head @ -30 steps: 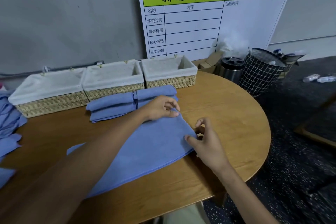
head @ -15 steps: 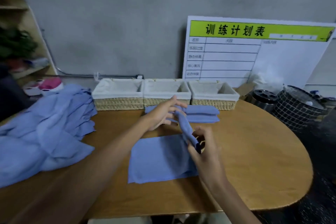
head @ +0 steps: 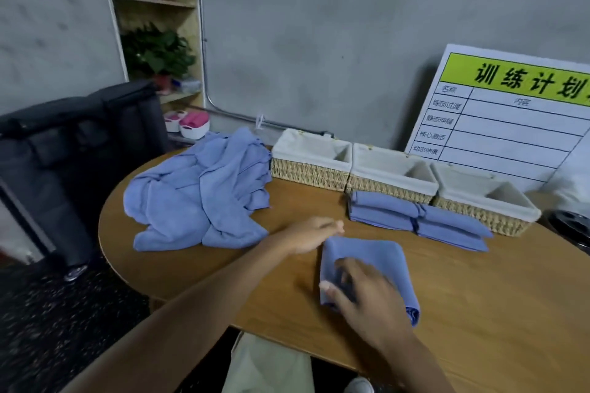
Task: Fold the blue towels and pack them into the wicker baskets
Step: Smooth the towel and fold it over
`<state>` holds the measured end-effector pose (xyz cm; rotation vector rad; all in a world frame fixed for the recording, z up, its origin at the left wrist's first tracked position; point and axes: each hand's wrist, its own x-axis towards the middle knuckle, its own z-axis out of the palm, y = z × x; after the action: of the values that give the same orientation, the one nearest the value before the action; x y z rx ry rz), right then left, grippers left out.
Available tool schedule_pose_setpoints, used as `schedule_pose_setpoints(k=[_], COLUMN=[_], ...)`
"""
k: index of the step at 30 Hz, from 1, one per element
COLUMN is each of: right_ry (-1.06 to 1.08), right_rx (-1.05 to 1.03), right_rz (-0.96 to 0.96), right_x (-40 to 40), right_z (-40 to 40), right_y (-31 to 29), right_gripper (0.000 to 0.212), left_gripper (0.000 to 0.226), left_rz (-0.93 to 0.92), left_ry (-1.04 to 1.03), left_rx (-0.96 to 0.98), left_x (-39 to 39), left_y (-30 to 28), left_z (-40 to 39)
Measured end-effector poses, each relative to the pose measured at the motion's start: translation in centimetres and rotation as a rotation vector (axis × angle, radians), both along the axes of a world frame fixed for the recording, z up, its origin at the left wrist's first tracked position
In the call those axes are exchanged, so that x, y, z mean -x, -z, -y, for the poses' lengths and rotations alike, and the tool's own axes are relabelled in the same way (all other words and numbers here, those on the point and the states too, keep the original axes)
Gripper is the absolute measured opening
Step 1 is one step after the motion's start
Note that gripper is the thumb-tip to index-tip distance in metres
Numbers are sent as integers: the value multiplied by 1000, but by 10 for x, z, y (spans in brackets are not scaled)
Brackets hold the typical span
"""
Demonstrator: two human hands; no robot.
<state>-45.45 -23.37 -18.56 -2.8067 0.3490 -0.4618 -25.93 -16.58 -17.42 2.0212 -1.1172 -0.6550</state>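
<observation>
Hands (head: 364,290) on folded blue towel (head: 380,254), smooth, squarish

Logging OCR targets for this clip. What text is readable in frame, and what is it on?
All text is on the white board leaning on the wall behind the baskets:
"训练计划", green header, cut off at the frame edge
"名称", first column head
"内容", second column head, faint
"练前过渡", row label
"静态伸展", row label, blurred
"核心激活", row label
"动态伸展", row label, blurred
Nothing else carries readable text.

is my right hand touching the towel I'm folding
Touching. The head view shows the right hand lying on top of the folded blue towel, its fingers covering the cloth.
</observation>
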Motion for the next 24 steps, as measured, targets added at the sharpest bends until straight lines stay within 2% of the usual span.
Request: schedule_pose_setpoints(k=[2, 4, 5, 6, 7, 9, 10, 11, 14, 24], right_ry=[56, 142, 184, 215, 236, 259, 276, 284, 280, 282], right_rx=[-92, -128, -101, -59, -22, 12, -10, -39, -79, -111], right_rz=[163, 315, 311, 244, 110, -153, -227, -263, -318, -272], right_x=[1, -7, -11, -14, -14, -4, 1, 5, 9, 15], right_z=[13, 35, 46, 57, 65, 80, 87, 92, 95, 102], right_y=[-7, -9, -5, 0, 9, 29, 36, 39, 34, 37], right_gripper=[42, 26, 23, 28, 41, 83, 94, 92, 56, 52], left_gripper=[54, 37, 33, 33, 35, 42, 47, 52, 65, 86], left_rz=[229, 334, 365, 395, 437, 540, 573, 594, 627, 670], left_ry=[-37, -85, -99, -94, -80, -24, 1, 18, 85, 200], left_rx=[75, 190, 231, 249, 228, 55, -52, -130, -266, -325], left_x=[4, 20, 33, 46, 58, 74, 76, 75, 76, 69], left_y=[10, 9, 10, 12, 17, 35, 42, 45, 46, 43], left_z=[5, 18, 25, 32, 36, 41, 42, 43, 43, 42])
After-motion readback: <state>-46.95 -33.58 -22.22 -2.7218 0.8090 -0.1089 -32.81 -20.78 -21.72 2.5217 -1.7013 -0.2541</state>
